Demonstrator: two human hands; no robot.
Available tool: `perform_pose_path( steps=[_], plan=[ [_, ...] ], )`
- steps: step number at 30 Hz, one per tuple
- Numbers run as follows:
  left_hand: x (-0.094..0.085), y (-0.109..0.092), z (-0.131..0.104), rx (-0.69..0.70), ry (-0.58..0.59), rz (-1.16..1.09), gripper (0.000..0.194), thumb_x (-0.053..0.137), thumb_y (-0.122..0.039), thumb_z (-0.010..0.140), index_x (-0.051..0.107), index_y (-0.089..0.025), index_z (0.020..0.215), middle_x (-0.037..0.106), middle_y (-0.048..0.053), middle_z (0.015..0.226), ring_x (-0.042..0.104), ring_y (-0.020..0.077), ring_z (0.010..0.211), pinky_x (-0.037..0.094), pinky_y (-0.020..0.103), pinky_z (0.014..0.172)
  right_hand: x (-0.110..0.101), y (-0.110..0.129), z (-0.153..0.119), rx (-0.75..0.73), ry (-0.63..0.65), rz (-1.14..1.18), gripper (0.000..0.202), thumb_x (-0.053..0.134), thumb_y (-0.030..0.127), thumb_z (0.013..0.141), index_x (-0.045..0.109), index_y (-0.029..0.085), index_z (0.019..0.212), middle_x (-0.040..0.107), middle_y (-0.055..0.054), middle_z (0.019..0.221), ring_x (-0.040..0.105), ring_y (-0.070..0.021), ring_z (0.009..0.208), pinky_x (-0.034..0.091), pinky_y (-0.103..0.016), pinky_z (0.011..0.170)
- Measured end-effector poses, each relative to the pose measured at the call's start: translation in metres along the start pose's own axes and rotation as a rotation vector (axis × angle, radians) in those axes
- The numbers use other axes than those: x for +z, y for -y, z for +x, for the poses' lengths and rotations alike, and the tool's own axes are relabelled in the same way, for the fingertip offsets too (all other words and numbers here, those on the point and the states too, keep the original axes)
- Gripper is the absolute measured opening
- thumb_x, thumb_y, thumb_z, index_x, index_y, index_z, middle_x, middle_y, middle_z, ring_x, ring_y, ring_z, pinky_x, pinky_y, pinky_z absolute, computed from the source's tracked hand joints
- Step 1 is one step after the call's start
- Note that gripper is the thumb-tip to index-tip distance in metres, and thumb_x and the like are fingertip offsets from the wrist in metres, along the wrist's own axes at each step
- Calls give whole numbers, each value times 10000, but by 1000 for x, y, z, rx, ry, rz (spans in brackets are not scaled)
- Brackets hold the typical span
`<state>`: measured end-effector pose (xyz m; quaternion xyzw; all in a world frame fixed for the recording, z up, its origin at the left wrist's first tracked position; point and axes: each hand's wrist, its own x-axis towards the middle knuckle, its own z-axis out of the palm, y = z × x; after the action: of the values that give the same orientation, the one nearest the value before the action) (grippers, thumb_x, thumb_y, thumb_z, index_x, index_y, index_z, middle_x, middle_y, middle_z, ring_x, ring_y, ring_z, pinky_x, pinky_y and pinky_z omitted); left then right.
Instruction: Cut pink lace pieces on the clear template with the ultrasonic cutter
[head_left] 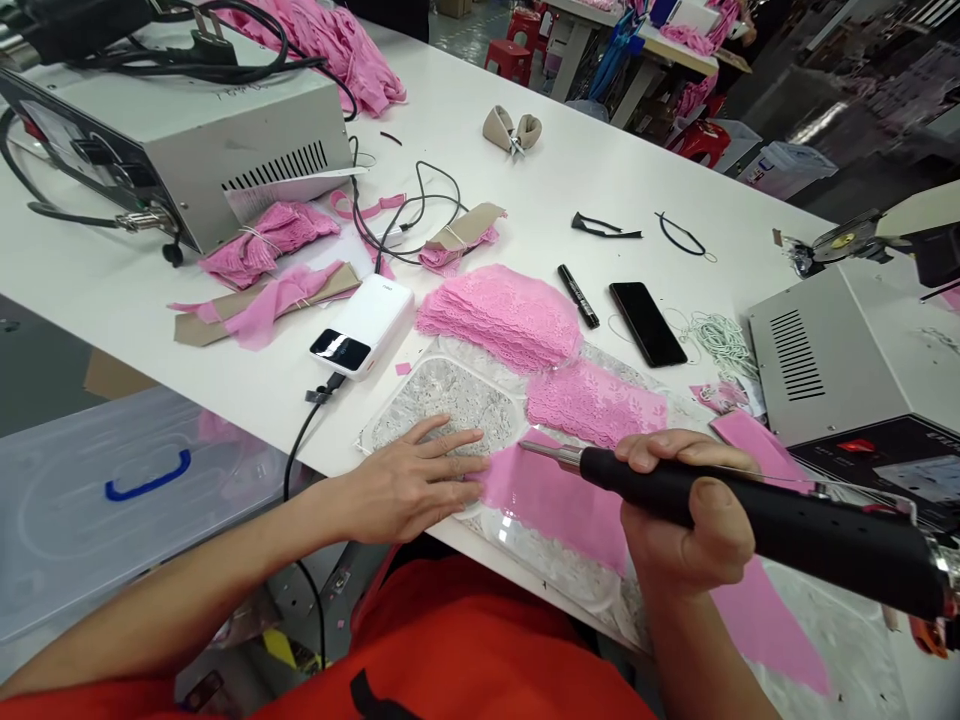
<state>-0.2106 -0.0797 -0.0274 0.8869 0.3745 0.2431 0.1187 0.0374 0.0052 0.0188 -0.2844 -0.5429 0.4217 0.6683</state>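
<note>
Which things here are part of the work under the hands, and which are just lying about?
In the work:
black-handled tool, in the right hand
flat pink fabric, at the left hand
mottled board beneath it
probably the two pink lace stacks

Apparently just lying about:
black marker
smartphone
wrapped-handle snips
tangled pale green string
white power bank, though cabled

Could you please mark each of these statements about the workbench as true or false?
1. The right hand holds a black-handled tool. True.
2. The black marker lies between the phone and the larger stack of pink lace. True.
3. The left hand is wrapped around the phone. False: the left hand lies spread, its fingertips at the edge of the smooth pink cloth.
4. The power bank is black all over. False: the power bank is white with a dark display.
</note>
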Motion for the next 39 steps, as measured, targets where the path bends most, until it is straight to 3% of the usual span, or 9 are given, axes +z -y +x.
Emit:
perform_pose_path(
  steps=[9, 19, 26, 39],
  plan=[
    [-6, -4, -4, 11, 9, -3, 320, 463, -157, 970, 637, -213, 1233, 591, 27, 1395, 378, 240, 1439, 185, 466, 1241, 1, 5, -6, 30, 27, 54, 164, 563, 257, 737, 654, 189, 855, 635, 1, 761, 578, -130, 573, 532, -349, 578],
    [-5, -3, -11, 32, 2, 29, 415, 425, -52, 890, 629, -206, 1217, 592, 15, 1394, 362, 232, 1448, 204, 488, 1237, 8, 6, -9, 44, 52, 35, 89, 590, 235, 746, 638, 190, 805, 648, 11, 745, 589, -129, 586, 549, -350, 595],
    [-7, -3, -18, 84, -34, 21, 399, 424, -64, 874, 621, -175, 1203, 609, 47, 1373, 357, 227, 1449, 256, 474, 1226, 11, 12, -15, 89, 91, 83, 150, 605, 269, 759, 649, 182, 873, 637, -5, 782, 576, -128, 594, 538, -358, 604],
    [-3, -4, -21, 75, -47, 21, 371, 449, -94, 879, 620, -187, 1195, 624, 45, 1358, 367, 224, 1445, 239, 456, 1230, 29, 12, -22, 115, 200, 153, 166, 636, 308, 795, 653, 200, 920, 638, 0, 814, 594, -121, 625, 555, -340, 621]
  ],
)
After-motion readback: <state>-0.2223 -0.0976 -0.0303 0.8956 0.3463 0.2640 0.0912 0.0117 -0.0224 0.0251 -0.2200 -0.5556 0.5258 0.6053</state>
